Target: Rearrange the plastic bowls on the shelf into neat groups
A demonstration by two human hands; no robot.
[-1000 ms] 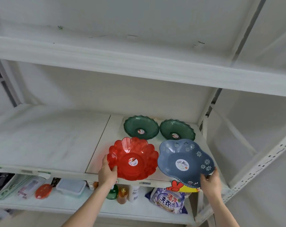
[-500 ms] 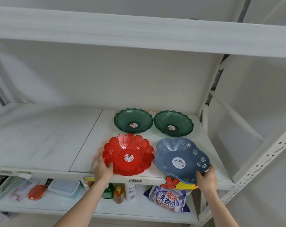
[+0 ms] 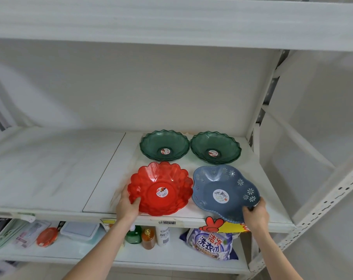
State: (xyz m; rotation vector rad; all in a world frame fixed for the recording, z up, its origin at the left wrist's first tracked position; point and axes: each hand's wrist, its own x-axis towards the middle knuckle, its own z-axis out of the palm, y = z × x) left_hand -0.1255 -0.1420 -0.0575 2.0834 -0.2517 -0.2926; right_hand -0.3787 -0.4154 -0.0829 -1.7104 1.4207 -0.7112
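A red scalloped plastic bowl [image 3: 161,186] rests on the white shelf [image 3: 102,178] near its front edge. My left hand [image 3: 127,205] grips its left rim, thumb inside. To its right lies a blue flower-patterned bowl [image 3: 226,190], its front edge overhanging the shelf a little. My right hand [image 3: 254,214] holds its front right rim. Behind them two dark green wavy-rimmed bowls stand side by side: the left green bowl [image 3: 164,145] and the right green bowl [image 3: 215,147]. Each bowl carries a round sticker at its centre.
The left half of the shelf is bare board. A white upright post [image 3: 260,110] bounds the shelf on the right. On the lower shelf stand a detergent bag [image 3: 210,244], small bottles [image 3: 148,238], a clear lidded box [image 3: 80,232] and a red lid [image 3: 47,236].
Both hands lowered the red and blue bowls from a tilted, lifted pose onto the shelf and pushed them slightly back toward the green bowls. The view shifted downward.
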